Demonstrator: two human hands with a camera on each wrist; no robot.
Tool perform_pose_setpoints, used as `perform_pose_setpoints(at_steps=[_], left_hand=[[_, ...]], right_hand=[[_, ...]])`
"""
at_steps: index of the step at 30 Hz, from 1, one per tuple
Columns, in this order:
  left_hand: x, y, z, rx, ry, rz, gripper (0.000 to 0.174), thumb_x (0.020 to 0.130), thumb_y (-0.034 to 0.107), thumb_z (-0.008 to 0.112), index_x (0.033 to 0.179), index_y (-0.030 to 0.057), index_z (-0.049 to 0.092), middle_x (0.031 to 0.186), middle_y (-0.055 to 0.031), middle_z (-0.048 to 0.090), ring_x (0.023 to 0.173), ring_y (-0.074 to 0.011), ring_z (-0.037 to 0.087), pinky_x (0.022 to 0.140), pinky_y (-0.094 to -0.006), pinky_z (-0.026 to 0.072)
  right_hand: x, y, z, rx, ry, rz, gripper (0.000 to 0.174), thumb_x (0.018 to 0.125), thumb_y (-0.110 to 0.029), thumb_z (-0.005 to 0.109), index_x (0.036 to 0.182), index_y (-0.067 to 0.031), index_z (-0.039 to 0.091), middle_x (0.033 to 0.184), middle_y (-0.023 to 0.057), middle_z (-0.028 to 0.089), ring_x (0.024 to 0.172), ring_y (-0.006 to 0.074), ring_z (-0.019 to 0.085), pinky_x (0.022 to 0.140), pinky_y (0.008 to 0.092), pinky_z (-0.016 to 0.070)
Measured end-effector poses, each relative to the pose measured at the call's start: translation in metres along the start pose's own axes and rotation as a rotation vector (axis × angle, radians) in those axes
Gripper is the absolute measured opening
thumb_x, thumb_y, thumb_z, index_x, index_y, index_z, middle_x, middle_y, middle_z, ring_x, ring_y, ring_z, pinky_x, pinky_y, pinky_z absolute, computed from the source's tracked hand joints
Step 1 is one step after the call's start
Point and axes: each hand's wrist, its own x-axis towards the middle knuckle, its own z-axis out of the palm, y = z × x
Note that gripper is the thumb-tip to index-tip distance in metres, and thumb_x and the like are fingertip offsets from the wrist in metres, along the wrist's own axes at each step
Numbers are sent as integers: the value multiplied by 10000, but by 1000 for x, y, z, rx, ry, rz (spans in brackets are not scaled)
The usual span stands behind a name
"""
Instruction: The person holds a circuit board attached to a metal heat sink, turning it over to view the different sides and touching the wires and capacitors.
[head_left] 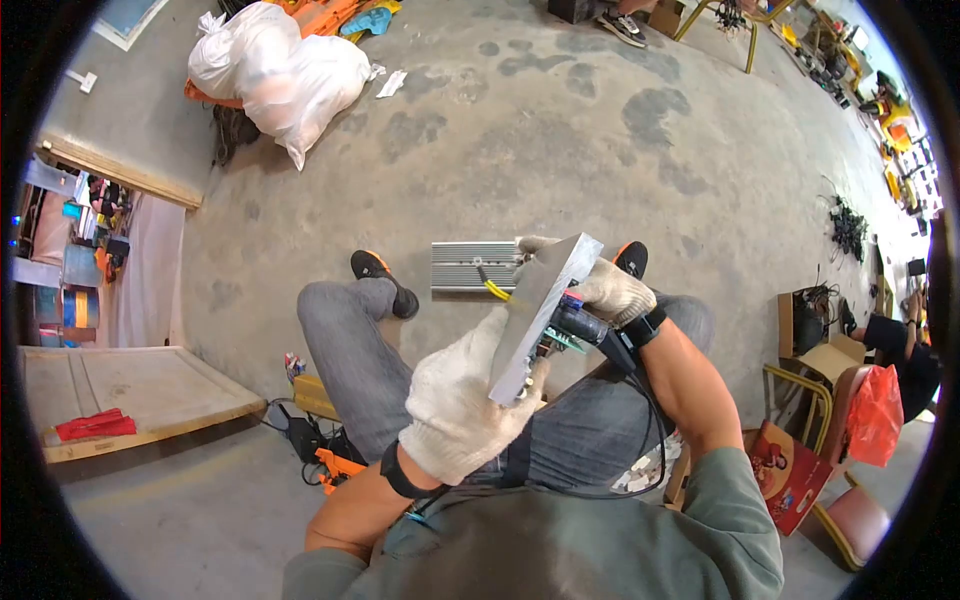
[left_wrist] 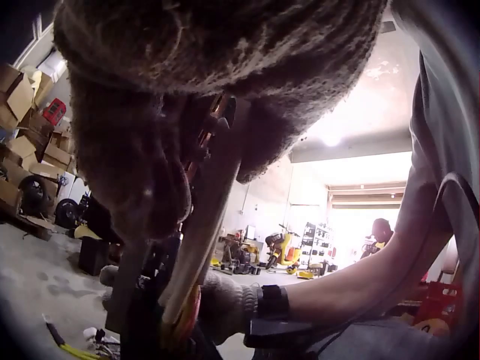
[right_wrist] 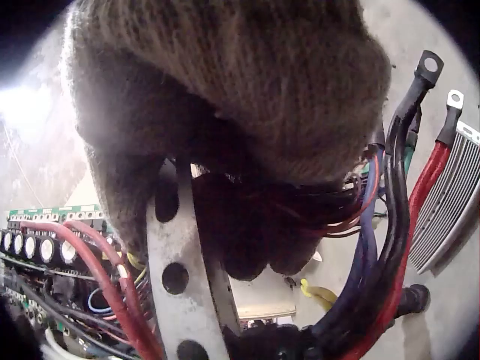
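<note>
A metal-cased electronic unit (head_left: 516, 370) is held tilted above the lap between both gloved hands. My left hand (head_left: 452, 412) grips its lower end, thumb and fingers on either side. Its upper end is in the grip of my right hand (head_left: 612, 290), whose fingertips are partly hidden behind it. In the right wrist view, a metal end piece with round holes (right_wrist: 177, 251) sits at the right hand, beside a circuit board (right_wrist: 45, 251) with capacitors and red cables (right_wrist: 94, 259). Thick black cables (right_wrist: 399, 157) and a red cable (right_wrist: 431, 180) end in ring terminals.
A finned metal block (head_left: 462, 275) lies on the floor between the feet, a yellow-sleeved cable (head_left: 495, 290) over it. White bags (head_left: 300, 85) are at the far left. A low wooden panel (head_left: 170, 390) stands left; a chair and red box (head_left: 785, 475) are right.
</note>
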Motion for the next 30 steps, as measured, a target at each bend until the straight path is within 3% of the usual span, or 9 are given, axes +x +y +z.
perform_pose_setpoints(at_steps=[5, 6, 7, 9, 13, 15, 22, 24, 30], left_hand=[[4, -11, -6, -22, 127, 49, 422, 748, 67, 741, 1122, -61, 594, 970, -189, 661, 748, -293, 685, 650, -338, 563], [4, -15, -9, -93, 106, 33, 394, 744, 7, 733, 1105, -66, 595, 959, -184, 661, 753, -292, 690, 655, -329, 565], [5, -18, -12, -92, 107, 30, 394, 744, 7, 733, 1105, -66, 595, 959, -184, 661, 753, -292, 690, 655, -329, 565], [10, -22, -15, 69, 94, 210, 377, 749, -16, 723, 1098, -70, 590, 947, -181, 661, 737, -295, 688, 651, -328, 565], [11, -15, -15, 24, 110, 155, 352, 759, -20, 719, 1082, -70, 590, 918, -176, 659, 730, -294, 687, 644, -333, 559], [10, -14, -13, 4, 116, 125, 358, 757, -9, 725, 1083, -70, 591, 912, -176, 660, 724, -295, 686, 640, -337, 557], [3, -30, -4, -47, 140, 137, 403, 735, 51, 749, 1092, -63, 598, 904, -191, 664, 709, -318, 676, 627, -354, 550], [3, -29, -5, -46, 122, 117, 405, 735, 53, 747, 1094, -62, 598, 897, -192, 665, 711, -320, 675, 626, -354, 549], [2, -25, -6, -74, 102, 52, 422, 740, 66, 746, 1112, -61, 593, 863, -189, 669, 689, -314, 676, 612, -355, 546]], right_hand=[[0, 13, -15, -201, 77, -86, 819, 837, -269, 750, 1492, -43, 312, 1341, 92, 534, 1234, 184, 480, 1075, 338, 352], [-1, 4, -4, -181, 140, -52, 995, 715, -354, 855, 1464, 26, 321, 1384, 84, 489, 1298, 183, 424, 1124, 358, 285], [-2, 6, -5, -181, 137, -49, 995, 715, -354, 855, 1464, 26, 321, 1384, 84, 489, 1298, 183, 424, 1124, 358, 285], [-1, 9, -7, -218, 157, -15, 951, 750, -306, 839, 1473, 15, 311, 1386, 64, 486, 1292, 164, 418, 1115, 341, 296], [-1, 7, -5, -225, 128, -4, 830, 861, -160, 742, 1520, -64, 246, 1348, 40, 512, 1178, 138, 484, 1026, 314, 400], [1, 6, -4, -237, 163, -3, 852, 788, -198, 812, 1460, 18, 335, 1363, 64, 507, 1255, 156, 455, 1084, 317, 344], [-1, 3, -4, -235, 170, 36, 783, 766, -295, 829, 1366, 42, 455, 1306, 91, 553, 1220, 181, 499, 1074, 339, 363], [-1, 0, -4, -267, 84, 33, 882, 850, -178, 738, 1536, -76, 192, 1354, 54, 496, 1185, 141, 475, 1032, 303, 391], [-6, -11, 5, -278, 141, 137, 876, 850, -154, 727, 1542, -109, 192, 1326, 54, 513, 1143, 145, 507, 1014, 300, 409]])
